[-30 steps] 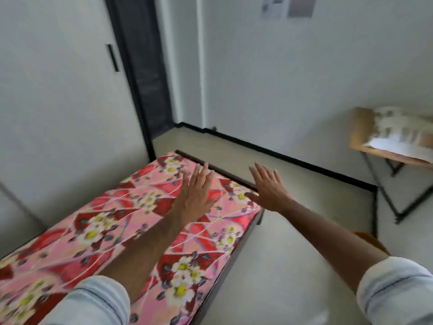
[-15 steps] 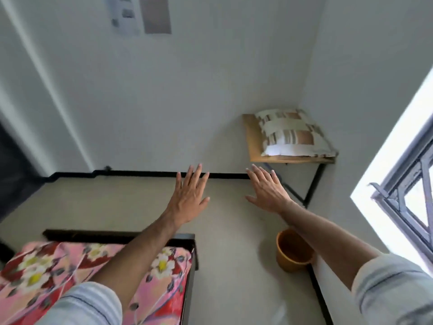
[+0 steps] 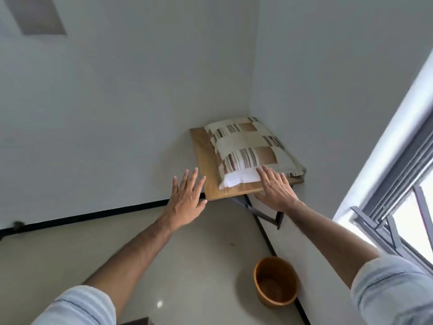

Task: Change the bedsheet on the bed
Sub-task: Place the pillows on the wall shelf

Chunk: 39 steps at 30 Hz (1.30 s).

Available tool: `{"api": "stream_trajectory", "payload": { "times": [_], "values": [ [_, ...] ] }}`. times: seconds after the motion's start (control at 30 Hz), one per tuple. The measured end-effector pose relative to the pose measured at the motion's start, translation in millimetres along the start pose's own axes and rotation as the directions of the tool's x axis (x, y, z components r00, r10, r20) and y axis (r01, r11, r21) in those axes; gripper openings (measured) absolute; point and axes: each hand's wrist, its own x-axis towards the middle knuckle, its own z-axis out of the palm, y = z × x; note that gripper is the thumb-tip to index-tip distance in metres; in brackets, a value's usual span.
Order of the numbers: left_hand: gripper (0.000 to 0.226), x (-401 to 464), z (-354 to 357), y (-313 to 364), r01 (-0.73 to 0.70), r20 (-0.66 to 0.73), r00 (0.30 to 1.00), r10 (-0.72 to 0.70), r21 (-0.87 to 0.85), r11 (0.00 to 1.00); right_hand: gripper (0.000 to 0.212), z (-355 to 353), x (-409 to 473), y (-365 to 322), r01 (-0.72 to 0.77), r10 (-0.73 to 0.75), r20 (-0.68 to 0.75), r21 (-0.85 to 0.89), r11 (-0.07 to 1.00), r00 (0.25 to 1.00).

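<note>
A pillow [image 3: 250, 146] in a beige and brown striped patchwork cover lies on a small wooden table [image 3: 203, 158] in the room's corner; its white end sticks out toward me. My left hand [image 3: 187, 198] is stretched out in the air with fingers straight, just left of the table's near corner. My right hand [image 3: 275, 186] is also flat and empty, in front of the pillow's white end; whether it touches is unclear. The bed is out of view, apart from a dark edge at the bottom.
An orange bucket [image 3: 275, 281] stands on the pale floor by the right wall. A window [image 3: 403, 207] with a grey frame fills the right side. White walls with a black skirting [image 3: 93, 215] enclose the corner. The table has black metal legs [image 3: 264, 213].
My view has swung right, away from the floral-sheeted bed and onto the corner table. Both outstretched hands have come close to the pillow, the right one reaching its white end.
</note>
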Motion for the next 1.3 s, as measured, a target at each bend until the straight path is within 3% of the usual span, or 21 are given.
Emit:
{"api": "stream_trajectory", "payload": {
  "times": [0.13, 0.33, 0.5, 0.7, 0.77, 0.93, 1.0, 1.17, 1.3],
  "values": [
    [0.075, 111, 10, -9, -0.035, 0.016, 0.999, 0.035, 0.006, 0.999, 0.085, 6, 94, 58, 0.013, -0.01, 0.069, -0.049, 0.999, 0.998],
    [0.073, 243, 35, -22, -0.009, 0.041, 0.999, 0.016, -0.167, 0.986, 0.083, 18, 214, 128, -0.039, 0.051, 0.115, -0.107, 0.993, 0.992],
    [0.072, 344, 77, -38, 0.026, 0.153, 0.988, 0.028, -0.341, 0.94, 0.082, 45, 300, 170, -0.048, 0.066, 0.159, -0.112, 0.993, 0.985],
    [0.074, 454, 134, -67, 0.1, 0.286, 0.957, 0.049, -0.484, 0.869, 0.083, 76, 385, 217, -0.165, 0.182, 0.268, -0.087, 0.982, 0.946],
    [0.076, 486, 155, -76, 0.153, 0.318, 0.947, 0.041, -0.56, 0.814, 0.08, 82, 415, 228, -0.2, 0.208, 0.278, -0.058, 0.978, 0.938],
    [0.099, 544, 233, -102, 0.476, 0.473, 0.871, -0.13, -0.749, 0.462, 0.087, 114, 478, 243, -0.352, 0.306, 0.335, 0.085, 0.932, 0.891],
    [0.098, 552, 224, -96, 0.516, 0.493, 0.853, -0.172, -0.746, 0.42, 0.093, 135, 500, 252, -0.411, 0.342, 0.362, 0.133, 0.902, 0.867],
    [0.104, 558, 221, -82, 0.598, 0.518, 0.801, -0.3, -0.681, 0.423, 0.101, 176, 538, 262, -0.554, 0.442, 0.356, 0.333, 0.763, 0.823],
    [0.117, 572, 228, -85, 0.716, 0.617, 0.698, -0.364, -0.624, 0.314, 0.115, 191, 552, 263, -0.591, 0.498, 0.321, 0.39, 0.706, 0.806]
  ]
}}
